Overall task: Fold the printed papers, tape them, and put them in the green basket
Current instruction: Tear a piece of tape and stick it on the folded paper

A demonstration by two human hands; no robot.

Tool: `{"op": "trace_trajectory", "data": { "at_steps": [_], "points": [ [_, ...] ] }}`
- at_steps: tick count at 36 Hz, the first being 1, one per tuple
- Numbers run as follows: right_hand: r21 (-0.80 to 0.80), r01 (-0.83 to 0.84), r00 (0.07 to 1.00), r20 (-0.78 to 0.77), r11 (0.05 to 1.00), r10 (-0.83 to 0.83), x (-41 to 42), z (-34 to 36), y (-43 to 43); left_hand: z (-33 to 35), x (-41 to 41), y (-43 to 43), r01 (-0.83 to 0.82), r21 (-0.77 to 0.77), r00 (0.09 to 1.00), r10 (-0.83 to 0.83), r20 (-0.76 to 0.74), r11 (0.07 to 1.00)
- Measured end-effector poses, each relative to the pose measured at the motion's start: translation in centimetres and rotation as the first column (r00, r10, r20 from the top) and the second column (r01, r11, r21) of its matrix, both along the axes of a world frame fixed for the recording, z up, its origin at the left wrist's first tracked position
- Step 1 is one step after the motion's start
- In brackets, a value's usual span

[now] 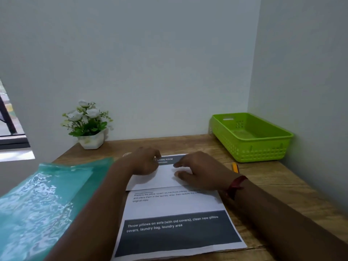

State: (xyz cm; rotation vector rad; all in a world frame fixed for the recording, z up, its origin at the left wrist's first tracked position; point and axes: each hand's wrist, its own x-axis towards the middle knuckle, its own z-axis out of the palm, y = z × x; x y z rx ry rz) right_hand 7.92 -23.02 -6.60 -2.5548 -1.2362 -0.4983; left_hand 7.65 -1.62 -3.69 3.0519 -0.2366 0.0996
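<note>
A printed paper [175, 206] lies flat on the wooden desk [273, 187], with a dark band of white text near its front edge. On its far half lies a smaller folded white sheet [162, 178], showing a dark "LIVING ROOM" header. My left hand [146, 161] rests on the folded sheet's far left part with its fingers curled at the top edge. My right hand [197, 170] presses on its right part, fingers bent and pointing left. The green basket [250, 147] stands at the back right corner and looks empty.
A translucent teal plastic folder [43, 204] covers the left side of the desk. A white pot of artificial white flowers [88, 125] stands at the back left. A yellow pencil [235, 167] lies just in front of the basket. Walls close in behind and to the right.
</note>
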Motion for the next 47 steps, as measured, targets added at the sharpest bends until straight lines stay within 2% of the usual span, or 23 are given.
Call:
{"op": "trace_trajectory", "data": {
  "at_steps": [3,9,13,25,36,47],
  "points": [
    [-0.047,-0.009,0.999,-0.036,0.999,0.007,-0.5,-0.2,0.5,-0.2,0.3,-0.1,0.002,-0.024,1.0,-0.001,0.014,1.0],
    [-0.095,-0.03,0.997,-0.073,0.995,0.024,-1.6,-0.2,1.5,-0.3,0.4,1.4,-0.107,0.048,0.989,0.112,-0.093,0.993],
    [-0.15,-0.052,0.998,-0.052,0.987,0.044,-1.9,-0.4,2.1,-0.6,0.6,1.4,-0.118,0.086,0.991,0.123,-0.052,0.989],
    [-0.092,-0.036,0.989,-0.144,0.995,0.023,-2.0,-0.8,2.2,-1.5,1.2,1.6,-0.159,0.063,0.986,0.162,-0.042,0.985],
    [-0.119,-0.009,0.985,-0.171,0.993,-0.012,-2.1,-0.7,2.4,-1.1,1.6,2.2,-0.187,-0.013,0.982,0.187,-0.015,0.982],
    [-0.086,-0.038,0.975,-0.222,0.996,0.018,-1.8,-0.9,2.1,0.2,1.1,2.9,-0.16,-0.014,0.973,0.156,-0.168,0.987]
  ]
}}
